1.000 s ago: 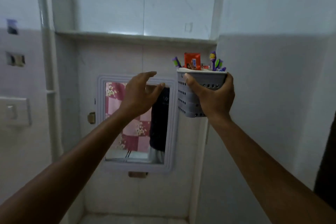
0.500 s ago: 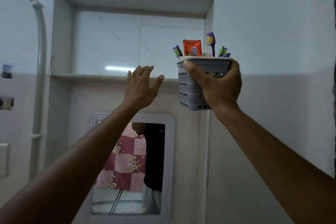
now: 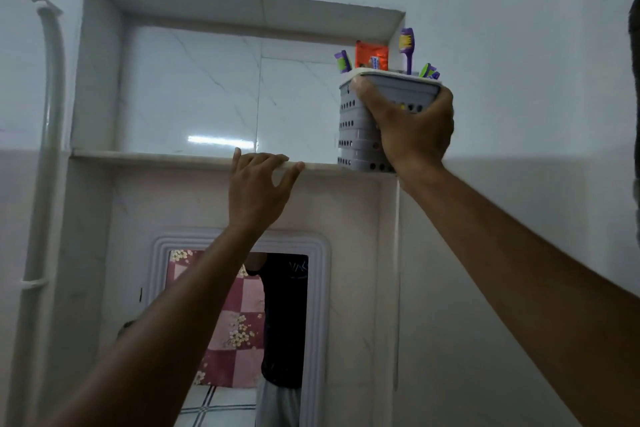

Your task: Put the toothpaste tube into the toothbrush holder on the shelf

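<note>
A grey perforated toothbrush holder [image 3: 356,128] stands at the right end of the marble shelf [image 3: 156,158], its base on or just at the ledge. An orange toothpaste tube [image 3: 371,55] sticks up out of it, among purple and green toothbrushes [image 3: 406,45]. My right hand [image 3: 412,128] is wrapped around the holder's front, thumb over the rim. My left hand [image 3: 258,189] is empty, its fingers spread and resting on the shelf's front edge, left of the holder.
The shelf sits in a recessed niche with marble walls [image 3: 221,87]. Below it hangs a white-framed mirror [image 3: 239,322] reflecting a person and a pink chequered cloth. A white pipe [image 3: 52,87] runs down the left wall.
My right hand has lifted the holder up and set it at the shelf's right end. My left hand has risen from in front of the mirror and landed on the shelf edge.
</note>
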A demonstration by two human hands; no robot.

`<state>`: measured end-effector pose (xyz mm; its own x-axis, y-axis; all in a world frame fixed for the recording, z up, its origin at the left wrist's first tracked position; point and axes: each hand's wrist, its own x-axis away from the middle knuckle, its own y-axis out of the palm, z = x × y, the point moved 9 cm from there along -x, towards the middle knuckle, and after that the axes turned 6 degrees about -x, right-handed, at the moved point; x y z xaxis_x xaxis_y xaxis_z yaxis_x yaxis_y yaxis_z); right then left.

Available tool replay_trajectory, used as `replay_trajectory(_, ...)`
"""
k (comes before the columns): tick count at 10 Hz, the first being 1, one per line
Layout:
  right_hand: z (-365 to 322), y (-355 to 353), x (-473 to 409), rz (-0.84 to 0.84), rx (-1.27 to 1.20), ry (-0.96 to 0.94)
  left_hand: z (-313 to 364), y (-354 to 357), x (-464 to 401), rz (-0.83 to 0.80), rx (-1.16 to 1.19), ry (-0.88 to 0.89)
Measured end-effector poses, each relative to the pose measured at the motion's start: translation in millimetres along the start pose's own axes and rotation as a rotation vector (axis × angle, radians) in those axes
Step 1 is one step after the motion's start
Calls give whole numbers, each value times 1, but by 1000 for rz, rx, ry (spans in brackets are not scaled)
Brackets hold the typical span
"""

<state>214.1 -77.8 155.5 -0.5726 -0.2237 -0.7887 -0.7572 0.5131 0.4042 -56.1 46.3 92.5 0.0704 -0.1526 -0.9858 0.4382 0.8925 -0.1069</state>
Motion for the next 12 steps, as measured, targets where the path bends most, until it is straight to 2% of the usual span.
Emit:
replay_trajectory(1, -4, 27, -15, 11, 59, -60, -1, -1, -1, 36, 1, 3)
replay_trajectory(3, 47, 69, -24, -149, 189, 69, -1, -2, -2, 67, -13, 0)
replay_trajectory(6, 101, 94, -1, -379, 520, 107, -1, -2, -1, 90, -23, -7)
replay_trajectory(9, 112, 95, 13, -509, 681, -1, 1, -7, -5, 45, -35, 5)
replay_trajectory(10, 113, 89, 21, -522, 663, -13, 3, -8, -3, 7, -34, 20)
replay_trajectory(12, 92, 54, 36, -290, 502, -231, 2, -14, 6, -61, 53, 31)
